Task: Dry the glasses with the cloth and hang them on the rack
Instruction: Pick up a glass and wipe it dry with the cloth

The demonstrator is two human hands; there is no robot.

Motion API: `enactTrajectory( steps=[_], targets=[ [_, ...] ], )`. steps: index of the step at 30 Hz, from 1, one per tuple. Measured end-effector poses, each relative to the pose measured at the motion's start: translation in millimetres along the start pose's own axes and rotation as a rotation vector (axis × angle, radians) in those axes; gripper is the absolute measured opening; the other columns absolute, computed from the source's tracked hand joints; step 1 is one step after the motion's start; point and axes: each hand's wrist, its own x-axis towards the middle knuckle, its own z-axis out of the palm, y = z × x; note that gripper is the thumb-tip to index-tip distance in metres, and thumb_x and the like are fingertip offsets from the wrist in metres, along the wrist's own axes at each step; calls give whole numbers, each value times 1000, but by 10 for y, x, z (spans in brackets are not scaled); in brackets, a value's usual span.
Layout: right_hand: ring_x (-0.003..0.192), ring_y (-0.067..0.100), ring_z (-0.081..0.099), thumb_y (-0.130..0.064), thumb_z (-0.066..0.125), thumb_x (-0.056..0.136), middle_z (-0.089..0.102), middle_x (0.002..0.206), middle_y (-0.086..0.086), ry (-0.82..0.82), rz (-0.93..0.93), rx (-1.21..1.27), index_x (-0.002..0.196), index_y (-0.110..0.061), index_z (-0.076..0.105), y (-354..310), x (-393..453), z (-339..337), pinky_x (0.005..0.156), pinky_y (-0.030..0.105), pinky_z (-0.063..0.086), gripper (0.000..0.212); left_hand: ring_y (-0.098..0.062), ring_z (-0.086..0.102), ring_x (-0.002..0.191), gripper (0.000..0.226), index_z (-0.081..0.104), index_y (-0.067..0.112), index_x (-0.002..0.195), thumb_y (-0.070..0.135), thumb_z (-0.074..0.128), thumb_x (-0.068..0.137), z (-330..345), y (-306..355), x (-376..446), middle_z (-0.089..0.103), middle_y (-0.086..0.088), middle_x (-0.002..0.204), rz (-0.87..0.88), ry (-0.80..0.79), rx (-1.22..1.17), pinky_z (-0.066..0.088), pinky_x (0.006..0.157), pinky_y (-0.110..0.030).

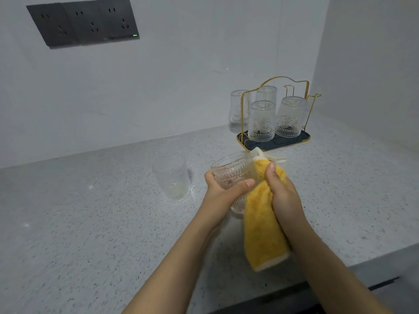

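My left hand [223, 189] grips a ribbed clear glass [229, 172], tilted with its mouth toward the upper left, above the counter. My right hand [281, 191] grips a yellow cloth [260, 227] and presses it against the glass's right side; the rest of the cloth hangs down. A second clear glass [172, 177] stands upside down on the counter to the left. The gold wire rack [284, 83] on a dark tray [292, 140] stands at the back right with several glasses hung upside down on it. Two rack prongs at the right are bare.
The speckled grey counter [90, 223] runs into a corner of pale walls. A dark strip of power sockets [84, 22] is on the back wall at the upper left. The counter's front edge [340, 271] runs along the lower right.
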Motion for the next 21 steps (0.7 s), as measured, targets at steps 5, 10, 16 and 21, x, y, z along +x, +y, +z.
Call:
enactTrajectory(
  steps=[5, 10, 16, 21],
  targets=[
    [66, -4, 64, -57, 36, 87, 68, 67, -18, -30, -119, -144, 84, -35, 64, -84, 142, -104, 57, 18, 46, 35, 6, 69, 91, 49, 48, 35, 114, 44, 74, 74, 14, 110, -99, 72, 18, 106, 36, -92, 35, 53, 66, -10],
    [53, 12, 52, -58, 46, 85, 52, 53, -5, -46, -290, -160, 63, -10, 53, -104, 147, -30, 50, 22, 44, 52, -11, 73, 93, 33, 76, 31, 98, 52, 68, 75, -1, 130, -76, 76, 5, 101, -145, -195, -25, 56, 75, -24],
    [44, 13, 36, -38, 53, 87, 36, 45, -3, -45, -385, -160, 52, -10, 43, -104, 242, -16, 44, 26, 31, 46, -25, 71, 101, 42, 78, 23, 102, 56, 63, 80, -20, 95, -45, 74, -8, 110, -264, -242, -196, 57, 89, -45],
    [40, 6, 32, -37, 55, 90, 33, 38, -10, 201, -355, -250, 44, -21, 32, -132, 454, 22, 42, 22, 27, 53, -29, 71, 95, 58, 57, 21, 124, 61, 60, 82, 42, 92, -25, 71, -9, 115, -115, -103, -109, 57, 85, -51]
  ],
)
